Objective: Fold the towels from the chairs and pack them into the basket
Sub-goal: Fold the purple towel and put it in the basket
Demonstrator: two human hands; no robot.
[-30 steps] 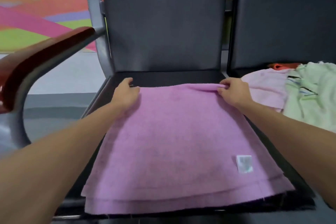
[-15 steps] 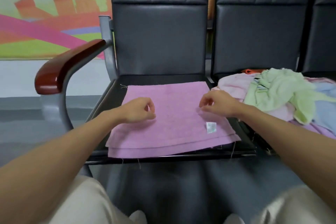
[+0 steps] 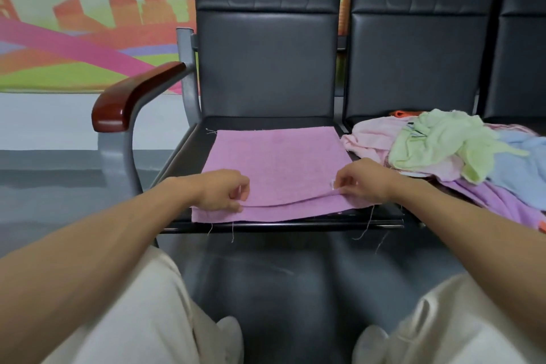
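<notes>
Both hands sit closer to the near edge of the purple towel (image 3: 277, 162) than half a second ago, when they hung over its middle. The white tag (image 3: 333, 184), earlier in plain sight, is now half hidden by the right fingers.

Left hand (image 3: 220, 190): fingers curled, thumb and fingertips pinch the top layer at the near left corner. Right hand (image 3: 362, 180): fingers curled too, pinching the top layer at the near right corner, just beside the tag. The top layer lifts slightly between the two hands, and the lower layer shows under it along the front edge.

The towel lies folded flat on the seat of the left chair (image 3: 189, 151), covering most of it. Loose threads hang off the front edge.

Right chair (image 3: 413, 53) holds a loose pile of unfolded towels – pale pink (image 3: 366, 136), light green (image 3: 437, 139), blue (image 3: 520, 162) and lilac (image 3: 484, 195) – with a bit of something orange (image 3: 399, 113) behind it. The pink one touches the purple towel's far right corner.

A red-brown armrest (image 3: 133, 94) stands left of the seat, with a coloured mural (image 3: 88, 38) on the wall behind. Knees in light trousers (image 3: 141, 319) show at the bottom, above a grey floor (image 3: 283, 275).
</notes>
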